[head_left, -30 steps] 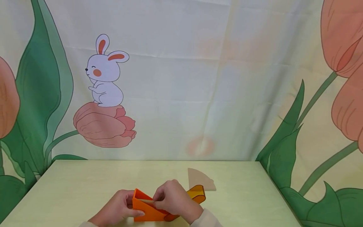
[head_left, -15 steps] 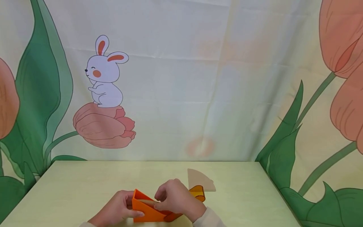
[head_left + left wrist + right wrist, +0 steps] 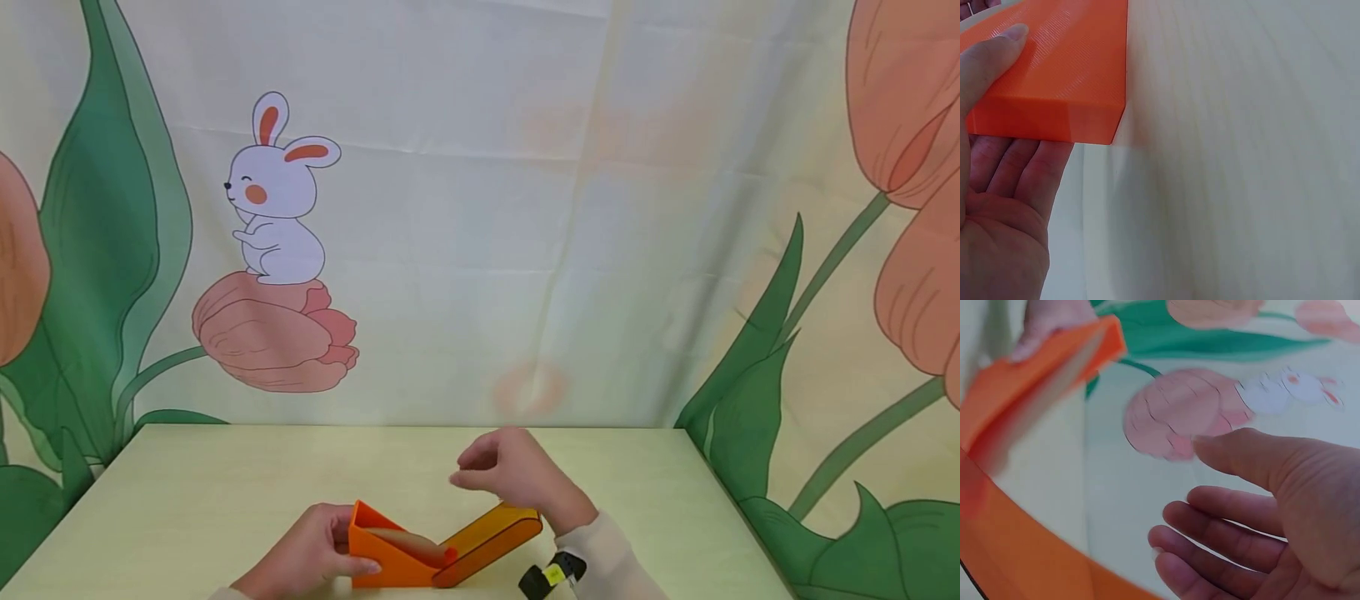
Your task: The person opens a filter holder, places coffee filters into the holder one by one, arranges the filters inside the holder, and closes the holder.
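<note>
My left hand (image 3: pixel 307 546) grips the left end of an orange wedge-shaped case (image 3: pixel 390 562). In the left wrist view, the thumb lies on one face of the case (image 3: pixel 1066 69) and fingers show beneath it. A translucent amber lid (image 3: pixel 491 537) is swung out to the right from the case's lower right end. Inside the case sits a flat tan piece (image 3: pixel 408 543), partly covered by the case wall. My right hand (image 3: pixel 521 473) hovers above the lid, holding nothing. Its thumb and fingers stand apart in the right wrist view (image 3: pixel 1310 512).
The pale table (image 3: pixel 247 475) spreads around the case. A cloth backdrop (image 3: pixel 450 250) with a rabbit and tulips hangs behind it. Strapped at the right wrist is a small black device (image 3: pixel 553 575) with a yellow label.
My right hand has let go of the tan piece in the case and risen to the right. It now covers the spot where a tan fan-shaped piece lay. The left hand stays put.
</note>
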Demonstrator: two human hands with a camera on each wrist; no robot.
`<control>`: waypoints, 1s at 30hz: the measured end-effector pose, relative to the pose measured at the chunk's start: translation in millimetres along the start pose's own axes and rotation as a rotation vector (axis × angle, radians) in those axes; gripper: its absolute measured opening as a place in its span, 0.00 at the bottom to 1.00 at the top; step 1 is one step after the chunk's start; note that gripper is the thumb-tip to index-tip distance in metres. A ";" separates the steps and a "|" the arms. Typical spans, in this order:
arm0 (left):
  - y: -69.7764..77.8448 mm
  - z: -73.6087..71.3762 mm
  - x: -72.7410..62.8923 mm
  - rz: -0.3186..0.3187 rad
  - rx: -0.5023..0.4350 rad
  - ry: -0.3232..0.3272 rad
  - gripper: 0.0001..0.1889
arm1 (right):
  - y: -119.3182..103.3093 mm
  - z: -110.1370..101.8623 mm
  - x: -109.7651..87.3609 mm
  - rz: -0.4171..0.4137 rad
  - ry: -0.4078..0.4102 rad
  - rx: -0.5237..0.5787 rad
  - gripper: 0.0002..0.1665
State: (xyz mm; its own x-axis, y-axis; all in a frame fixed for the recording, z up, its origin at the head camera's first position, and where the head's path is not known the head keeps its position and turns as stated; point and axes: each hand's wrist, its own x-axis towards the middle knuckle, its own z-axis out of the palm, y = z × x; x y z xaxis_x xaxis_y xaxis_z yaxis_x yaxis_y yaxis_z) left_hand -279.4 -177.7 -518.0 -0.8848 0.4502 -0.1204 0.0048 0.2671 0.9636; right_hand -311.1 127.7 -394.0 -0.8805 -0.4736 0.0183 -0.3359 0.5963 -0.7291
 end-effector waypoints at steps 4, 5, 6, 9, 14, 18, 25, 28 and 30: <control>-0.5 -0.2 0.2 -0.004 -0.002 0.004 0.25 | 16.7 -16.8 7.3 0.018 0.081 -0.017 0.14; -0.6 -0.2 0.1 -0.006 -0.001 0.005 0.25 | 22.0 -20.0 9.2 0.027 0.101 -0.029 0.14; -0.6 -0.1 0.0 -0.008 -0.002 0.006 0.25 | 27.3 -22.9 11.1 0.039 0.119 -0.039 0.14; -0.6 0.2 -0.4 -0.014 0.000 0.010 0.25 | 42.6 -29.8 16.1 0.083 0.166 -0.065 0.14; -0.5 0.7 -0.7 -0.012 0.006 0.012 0.26 | 65.1 -35.4 21.7 0.167 0.227 -0.090 0.13; -0.5 0.9 -0.8 -0.014 0.001 0.010 0.26 | 84.4 -34.1 25.8 0.228 0.261 -0.103 0.13; 0.4 1.1 -1.1 -0.012 -0.001 0.008 0.26 | 121.5 -23.3 36.4 0.323 0.280 -0.126 0.13; 1.0 0.7 -0.7 -0.008 0.005 0.008 0.26 | 133.8 -17.6 41.3 0.364 0.281 -0.143 0.16; 1.0 0.5 -0.4 -0.007 0.012 0.009 0.26 | 140.5 -13.3 44.0 0.409 0.278 -0.141 0.19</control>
State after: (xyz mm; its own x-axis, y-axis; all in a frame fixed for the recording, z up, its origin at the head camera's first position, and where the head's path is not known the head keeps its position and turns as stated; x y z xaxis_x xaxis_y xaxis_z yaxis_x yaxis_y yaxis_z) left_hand -278.9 -177.2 -517.1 -0.8889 0.4408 -0.1246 0.0047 0.2807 0.9598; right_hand -401.6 199.3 -486.5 -0.9985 -0.0040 -0.0540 0.0301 0.7874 -0.6157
